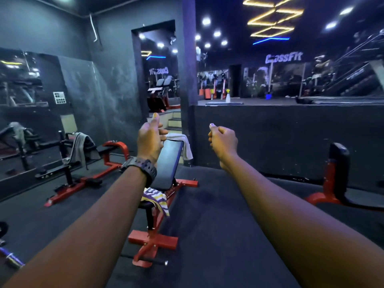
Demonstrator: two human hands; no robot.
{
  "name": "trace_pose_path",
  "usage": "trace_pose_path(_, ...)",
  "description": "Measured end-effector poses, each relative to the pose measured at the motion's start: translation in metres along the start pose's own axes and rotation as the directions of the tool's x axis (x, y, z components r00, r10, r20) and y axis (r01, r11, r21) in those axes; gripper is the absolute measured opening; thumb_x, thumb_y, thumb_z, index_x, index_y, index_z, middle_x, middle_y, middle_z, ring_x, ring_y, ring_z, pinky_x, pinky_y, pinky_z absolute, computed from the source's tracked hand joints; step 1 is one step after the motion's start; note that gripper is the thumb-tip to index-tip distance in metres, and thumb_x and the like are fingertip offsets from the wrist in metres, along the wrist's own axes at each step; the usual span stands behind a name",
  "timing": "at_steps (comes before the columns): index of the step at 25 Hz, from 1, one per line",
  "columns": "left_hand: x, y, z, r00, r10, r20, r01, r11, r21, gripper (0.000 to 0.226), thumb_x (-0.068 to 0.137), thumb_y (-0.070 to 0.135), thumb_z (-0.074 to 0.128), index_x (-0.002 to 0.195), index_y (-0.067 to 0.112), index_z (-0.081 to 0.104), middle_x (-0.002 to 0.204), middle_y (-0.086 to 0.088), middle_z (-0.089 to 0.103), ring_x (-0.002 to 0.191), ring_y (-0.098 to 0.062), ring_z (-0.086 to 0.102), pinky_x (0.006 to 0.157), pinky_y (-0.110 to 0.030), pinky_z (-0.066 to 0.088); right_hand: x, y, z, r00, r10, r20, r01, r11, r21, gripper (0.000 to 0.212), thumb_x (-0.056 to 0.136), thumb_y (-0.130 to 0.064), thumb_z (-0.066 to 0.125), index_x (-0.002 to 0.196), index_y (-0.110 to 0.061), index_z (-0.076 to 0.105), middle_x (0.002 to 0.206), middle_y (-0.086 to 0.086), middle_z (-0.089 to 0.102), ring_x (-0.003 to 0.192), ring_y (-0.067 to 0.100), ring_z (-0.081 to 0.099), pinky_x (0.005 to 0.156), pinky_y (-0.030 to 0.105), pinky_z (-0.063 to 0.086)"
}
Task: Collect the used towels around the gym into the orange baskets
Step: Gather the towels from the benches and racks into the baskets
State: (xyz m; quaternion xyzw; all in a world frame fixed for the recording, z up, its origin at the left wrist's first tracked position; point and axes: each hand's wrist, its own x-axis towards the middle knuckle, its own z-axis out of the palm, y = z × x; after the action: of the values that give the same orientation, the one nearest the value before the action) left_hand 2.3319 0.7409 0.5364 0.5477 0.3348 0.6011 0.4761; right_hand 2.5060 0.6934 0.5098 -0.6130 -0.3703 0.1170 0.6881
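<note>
1. Two hands were held out, empty: the left hand (150, 138) loosely open with thumb raised, the right hand (223, 140) curled into a fist.
2. A white towel (184, 145) was draped over the top of the bench (168, 163), hanging down its right side, just beyond the left hand.
3. A striped towel (155, 199) lay on the seat, below the left forearm.
4. A grey towel (78, 148) hung further left; the left hand was judged nearer to all three.
5. No orange basket could be clearly made out.

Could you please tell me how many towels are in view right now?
3: a grey towel draped on the left machine, a white towel over the bench's backrest top, a striped towel on its seat. Others may be hidden.
</note>
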Motion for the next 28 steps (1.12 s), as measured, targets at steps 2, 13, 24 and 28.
trace_pose_path(2,0.053,-0.028,0.023,1.000,0.010,-0.029,-0.010,1.000,0.014,0.040,0.103,0.047,0.044,0.104,0.009,0.057,0.092,-0.010,0.062,0.068,-0.012,0.053,0.055,-0.021,0.042,0.053,0.025,0.022,1.000,0.007,0.022,-0.006,1.000,-0.016,0.043,0.097,-0.039,0.057,0.059,-0.020,0.061,0.065,-0.004,0.065,0.067,0.018,0.059,0.080,0.049,0.057)
trace_pose_path(13,0.366,-0.174,0.123,0.998,-0.011,-0.056,0.013,0.999,0.032,0.037,0.103,0.044,0.045,0.101,0.009,0.058,0.082,-0.003,0.061,0.069,-0.013,0.054,0.062,-0.024,0.043,0.350,0.146,0.168,0.998,0.024,0.062,-0.021,0.998,-0.059,0.039,0.099,-0.036,0.056,0.067,-0.017,0.064,0.068,-0.002,0.065,0.064,0.014,0.057,0.070,0.039,0.055)
trace_pose_path(24,0.636,-0.336,0.259,0.987,-0.032,-0.159,0.048,0.994,0.097,0.040,0.101,0.049,0.046,0.098,0.012,0.060,0.085,-0.006,0.066,0.068,-0.014,0.057,0.059,-0.025,0.043,0.658,0.303,0.296,0.981,0.037,0.190,-0.032,0.999,-0.028,0.042,0.099,-0.036,0.056,0.076,-0.003,0.068,0.071,0.005,0.065,0.070,0.018,0.058,0.083,0.050,0.056)
trace_pose_path(28,0.734,-0.386,0.294,0.980,-0.034,-0.198,0.062,0.989,0.134,0.039,0.100,0.051,0.046,0.087,0.017,0.059,0.080,-0.003,0.065,0.066,-0.014,0.056,0.062,-0.029,0.044,0.755,0.348,0.350,0.967,0.068,0.247,-0.060,0.997,-0.041,0.038,0.100,-0.034,0.055,0.066,-0.020,0.063,0.068,-0.003,0.065,0.067,0.013,0.058,0.073,0.037,0.051)
